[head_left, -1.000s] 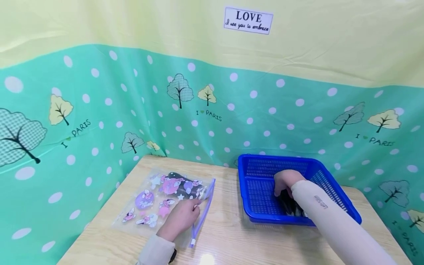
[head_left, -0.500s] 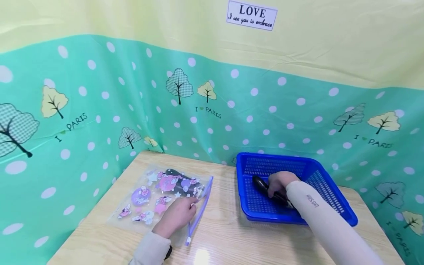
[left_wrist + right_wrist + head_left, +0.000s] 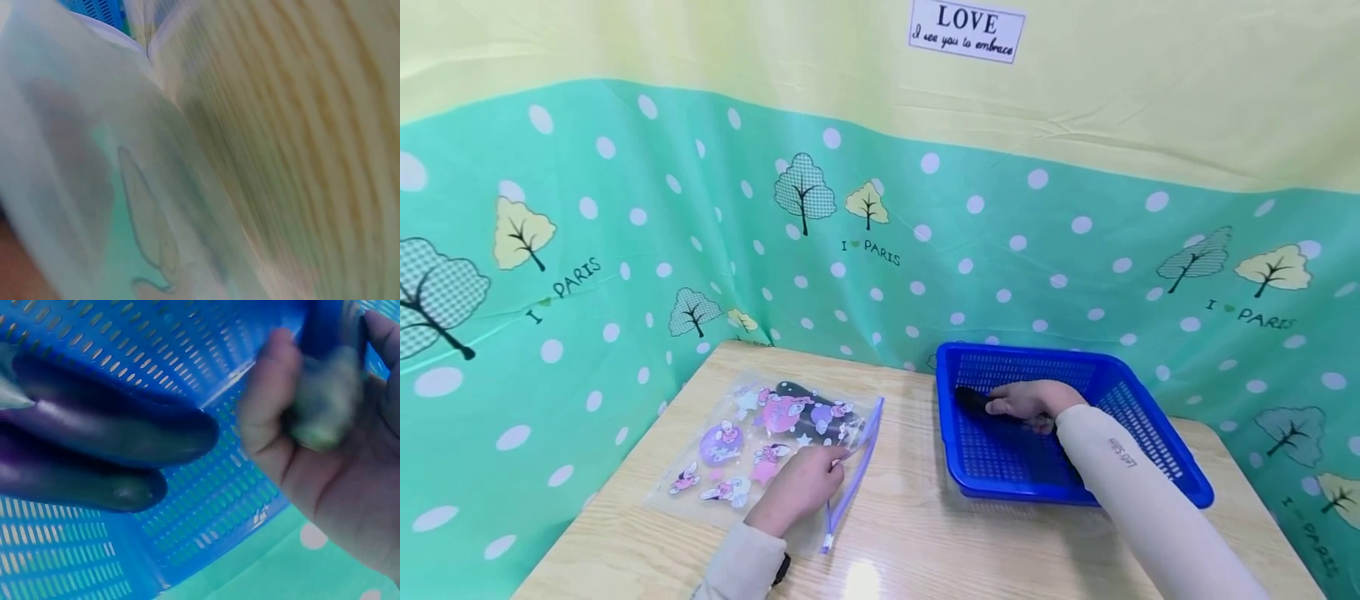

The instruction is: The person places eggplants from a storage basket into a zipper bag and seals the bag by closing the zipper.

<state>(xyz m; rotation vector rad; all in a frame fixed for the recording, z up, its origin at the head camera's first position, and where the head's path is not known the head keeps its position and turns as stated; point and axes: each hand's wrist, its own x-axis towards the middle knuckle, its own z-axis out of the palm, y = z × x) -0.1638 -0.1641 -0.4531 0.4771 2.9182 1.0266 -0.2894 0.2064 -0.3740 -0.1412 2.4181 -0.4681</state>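
In the head view my left hand [image 3: 805,487] pinches the upper film of a clear zip bag [image 3: 681,500] near its purple zip edge. Inside that bag, behind printed pink and purple cartoon figures, lies a dark eggplant [image 3: 787,389]. My right hand [image 3: 1030,398] reaches into a blue basket [image 3: 1026,496] and grips another eggplant [image 3: 973,402] by its stem half, its dark tip pointing to the left wall. The right wrist view shows its pale green stem end [image 3: 328,403] between thumb and fingers. Two more eggplants [image 3: 119,419] lie side by side in the basket.
A light wooden table [image 3: 917,550] carries the bag on the left and the basket on the right. Green and yellow printed cloth [image 3: 880,317] hangs close behind the table and along both sides. The basket's perforated walls surround the right hand.
Within the basket, my right hand has lifted an eggplant from the near right part and shifted it leftward toward the left wall. My left hand has stayed at the bag's edge.
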